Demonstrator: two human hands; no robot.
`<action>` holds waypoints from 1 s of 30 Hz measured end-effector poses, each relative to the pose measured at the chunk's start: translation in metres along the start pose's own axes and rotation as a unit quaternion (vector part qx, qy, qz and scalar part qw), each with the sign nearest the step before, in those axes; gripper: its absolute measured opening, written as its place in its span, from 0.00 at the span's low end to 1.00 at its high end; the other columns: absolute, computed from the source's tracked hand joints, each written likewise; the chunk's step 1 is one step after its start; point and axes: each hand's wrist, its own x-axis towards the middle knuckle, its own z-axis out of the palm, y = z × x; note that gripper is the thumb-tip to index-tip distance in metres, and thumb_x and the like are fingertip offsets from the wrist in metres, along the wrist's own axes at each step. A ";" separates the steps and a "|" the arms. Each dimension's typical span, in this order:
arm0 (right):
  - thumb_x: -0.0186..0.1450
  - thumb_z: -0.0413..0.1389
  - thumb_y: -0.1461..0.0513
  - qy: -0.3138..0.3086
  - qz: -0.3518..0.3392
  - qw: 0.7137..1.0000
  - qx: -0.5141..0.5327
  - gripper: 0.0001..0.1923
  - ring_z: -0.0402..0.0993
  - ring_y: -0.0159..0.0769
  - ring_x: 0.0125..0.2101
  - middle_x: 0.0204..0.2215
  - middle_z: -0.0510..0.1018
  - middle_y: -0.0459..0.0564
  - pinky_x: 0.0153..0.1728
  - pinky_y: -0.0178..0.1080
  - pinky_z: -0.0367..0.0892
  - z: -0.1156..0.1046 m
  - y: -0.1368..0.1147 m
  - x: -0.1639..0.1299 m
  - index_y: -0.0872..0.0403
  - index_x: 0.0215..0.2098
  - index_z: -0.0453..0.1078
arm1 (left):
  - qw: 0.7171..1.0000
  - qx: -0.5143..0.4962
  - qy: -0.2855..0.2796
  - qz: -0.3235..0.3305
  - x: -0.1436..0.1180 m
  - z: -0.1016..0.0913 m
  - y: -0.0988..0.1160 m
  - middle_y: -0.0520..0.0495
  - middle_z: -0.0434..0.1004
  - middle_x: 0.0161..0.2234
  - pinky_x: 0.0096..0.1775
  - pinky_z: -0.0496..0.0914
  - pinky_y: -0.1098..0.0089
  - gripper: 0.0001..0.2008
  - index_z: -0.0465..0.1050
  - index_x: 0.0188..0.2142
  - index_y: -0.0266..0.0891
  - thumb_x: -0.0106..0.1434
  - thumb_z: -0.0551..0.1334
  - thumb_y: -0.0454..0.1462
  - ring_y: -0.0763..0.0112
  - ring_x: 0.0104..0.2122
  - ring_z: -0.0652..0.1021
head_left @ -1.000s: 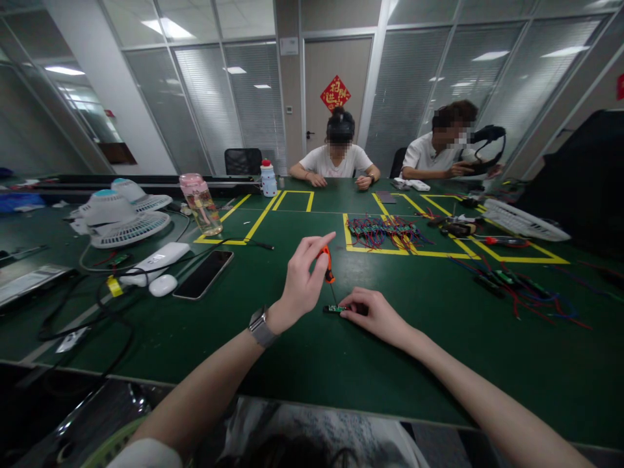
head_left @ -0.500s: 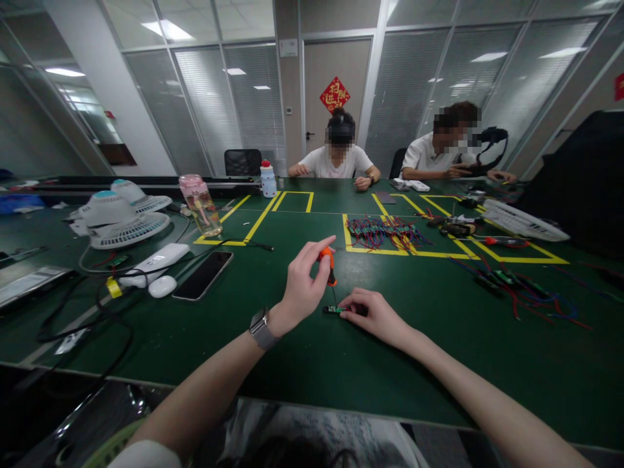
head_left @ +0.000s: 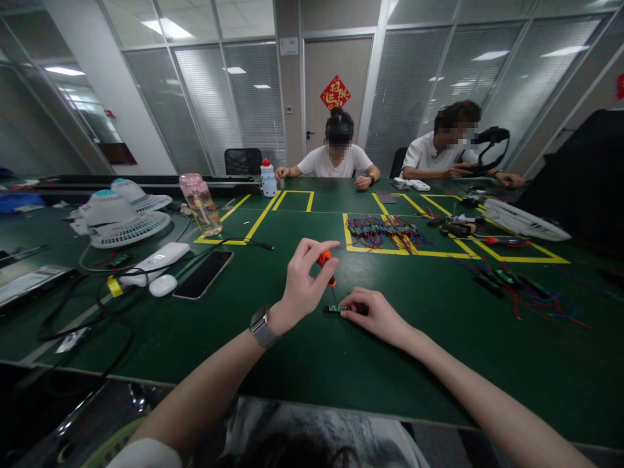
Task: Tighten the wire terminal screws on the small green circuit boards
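On a dark green counter – two hands with a screwdriver and a small circuit board

The counter carries, beyond the hands and toward the right, a pile of wired boards with red and blue wires; the left hand is raised and has its grip bent around the orange handle of the screwdriver, the tips of thumb and index finger staying a little apart; the right hand rests low, with its grip nearly closed, and pinches the right end of the circuit board; the screwdriver stands tilted, its thin shaft going down to the board – the contact of its tip is too small to tell; the circuit board, the smallest thing, lies flat on the counter before the person, its left end uncovered
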 end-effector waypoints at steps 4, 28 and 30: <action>0.63 0.59 0.62 -0.001 0.001 1.000 0.000 0.06 0.68 0.32 0.27 0.27 0.70 0.46 0.30 0.34 0.63 0.000 -0.001 0.000 0.54 0.36 0.77 | 0.999 -0.037 -0.012 -0.005 -0.001 0.000 -0.001 0.45 0.73 0.43 0.43 0.69 0.68 0.16 0.66 0.55 0.40 0.70 0.50 0.34 0.70 0.41 0.74; 0.63 0.59 0.63 -0.001 0.004 1.000 -0.002 0.05 0.68 0.33 0.28 0.26 0.70 0.46 0.30 0.34 0.63 0.000 0.000 -0.001 0.55 0.35 0.77 | 1.000 -0.020 0.006 0.008 -0.001 0.001 -0.001 0.47 0.73 0.36 0.39 0.68 0.70 0.12 0.72 0.48 0.38 0.66 0.58 0.36 0.72 0.36 0.73; 0.63 0.59 0.63 0.000 0.004 1.000 -0.003 0.05 0.68 0.33 0.28 0.26 0.70 0.46 0.30 0.34 0.63 0.000 0.000 -0.001 0.54 0.35 0.77 | 1.000 0.002 0.021 0.009 -0.001 0.000 -0.001 0.48 0.70 0.33 0.36 0.68 0.71 0.09 0.75 0.42 0.37 0.64 0.61 0.38 0.72 0.33 0.72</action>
